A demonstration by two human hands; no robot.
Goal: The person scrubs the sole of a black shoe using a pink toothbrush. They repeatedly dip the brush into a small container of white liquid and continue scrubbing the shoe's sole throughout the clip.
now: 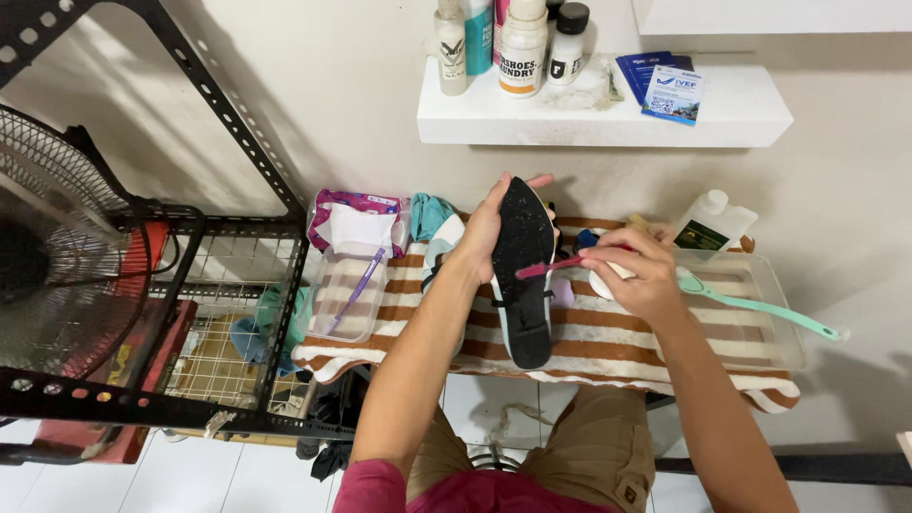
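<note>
My left hand (486,228) grips a flat shoe (522,275) near its toe end and holds it sole up, the black sole facing me. In my right hand (638,274) is a small pink-handled toothbrush (546,269), its head touching the sole's middle. Both hands are over a brown-and-white striped towel (608,342) spread on a small table.
A clear plastic tray (760,323) with a teal long-handled brush (760,306) lies at the right, a white plastic bottle (714,223) behind it. Left of the shoe sits a clear container (347,304) holding a purple toothbrush. A black metal rack (218,313) and a fan (47,256) stand at left. A wall shelf (608,119) carries bottles.
</note>
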